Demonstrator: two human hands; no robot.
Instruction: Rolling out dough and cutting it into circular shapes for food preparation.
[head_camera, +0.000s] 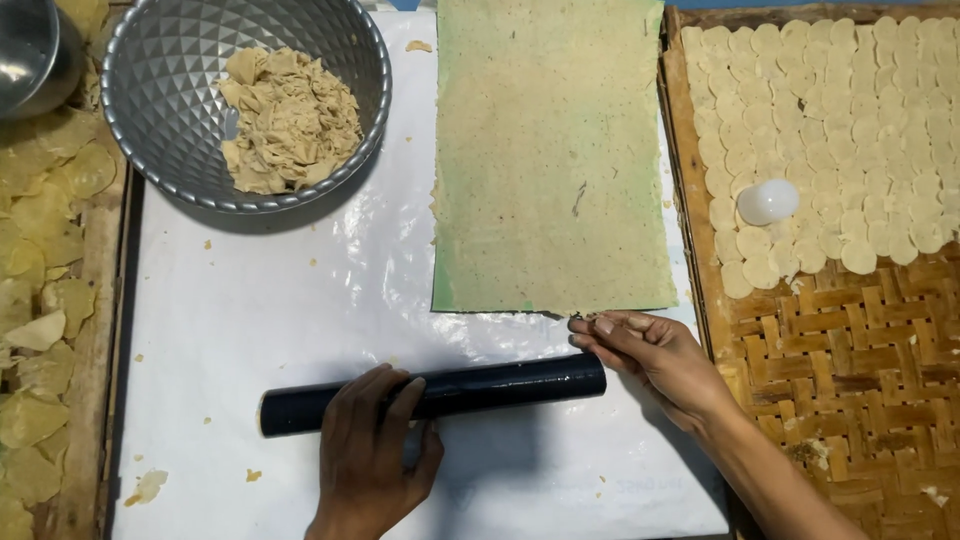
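The flat, greenish-tan rectangular dough sheet (553, 160) lay uncut; right hand (648, 352) pinched its near corner. Below it, left hand (375, 440) pressed flat on the black cylindrical roller (500, 385). Rightward, cut rounds (850, 120) half-filled the woven bamboo tray (850, 370).

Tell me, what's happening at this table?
A person's left hand rests on a dark rolling pin lying on a white plastic sheet. Their right hand pinches the near edge of a long, thin sheet of dough. A metal bowl holds dough scraps, and small cut rounds fill a woven tray on the right.
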